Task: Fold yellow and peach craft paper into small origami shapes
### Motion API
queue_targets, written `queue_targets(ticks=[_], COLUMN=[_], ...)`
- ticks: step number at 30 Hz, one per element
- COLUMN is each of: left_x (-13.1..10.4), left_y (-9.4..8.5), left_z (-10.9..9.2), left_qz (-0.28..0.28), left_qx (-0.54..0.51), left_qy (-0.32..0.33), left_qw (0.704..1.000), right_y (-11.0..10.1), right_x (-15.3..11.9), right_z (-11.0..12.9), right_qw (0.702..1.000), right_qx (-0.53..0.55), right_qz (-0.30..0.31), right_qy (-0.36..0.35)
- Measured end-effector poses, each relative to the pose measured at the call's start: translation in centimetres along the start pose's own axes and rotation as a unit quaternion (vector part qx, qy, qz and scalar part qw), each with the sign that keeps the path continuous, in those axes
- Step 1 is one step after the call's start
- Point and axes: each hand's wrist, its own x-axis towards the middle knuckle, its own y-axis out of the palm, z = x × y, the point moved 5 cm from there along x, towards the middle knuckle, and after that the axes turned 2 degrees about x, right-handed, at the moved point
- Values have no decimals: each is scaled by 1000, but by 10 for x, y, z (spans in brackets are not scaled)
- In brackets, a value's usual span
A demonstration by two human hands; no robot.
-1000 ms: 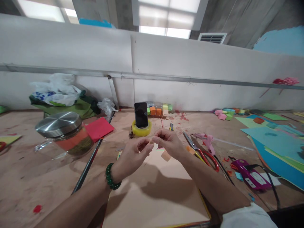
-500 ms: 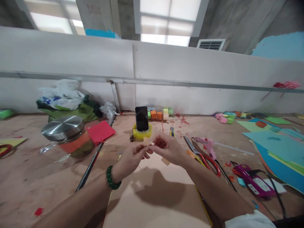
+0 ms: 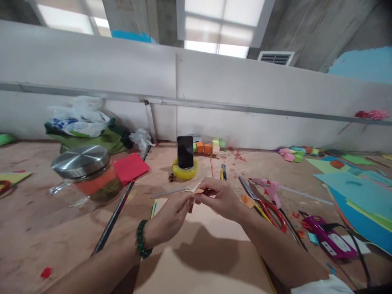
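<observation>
Peach paper piece point(image 3: 197, 191) pinched between left hand point(image 3: 171, 216) and right hand point(image 3: 222, 198), near far edge of pale sheet point(image 3: 202, 269). Both grips narrow, fingertips on the piece. Phone point(image 3: 185, 152) upright at yellow tape roll point(image 3: 185, 174); red-handled scissors point(image 3: 269, 212) on tabletop point(image 3: 70, 237), right side.

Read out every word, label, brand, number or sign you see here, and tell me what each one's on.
Nothing can be read for certain.
White plastic bag: blue marks, too blurred to read.
Concrete pillar: faint reddish marks near the top, too blurred to read.
Purple device: pale patches, no readable text.
Phone: dark screen, no text visible.
Small peach paper piece between the hands: no writing visible.
</observation>
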Motion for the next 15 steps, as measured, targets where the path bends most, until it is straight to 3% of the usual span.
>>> queue_targets(ticks=[4, 8, 11, 15], left_x=[-1, 0, 0, 0], left_y=[-3, -3, -1, 2], left_z=[-1, -3, -3, -1], left_qz=[1, 7, 8, -1], left_qx=[-28, -88, -150, -219], left_qy=[-31, -49, -59, -69], left_qw=[999, 995, 987, 973], right_y=[1, 9, 14, 15], right_x=[-8, -20, -23, -23], right_z=[20, 37, 39, 39], right_qw=[975, 890, 854, 843], right_qx=[-146, -326, -384, -398], right_qz=[-28, -23, -16, -22], right_qy=[-165, -318, -351, -361])
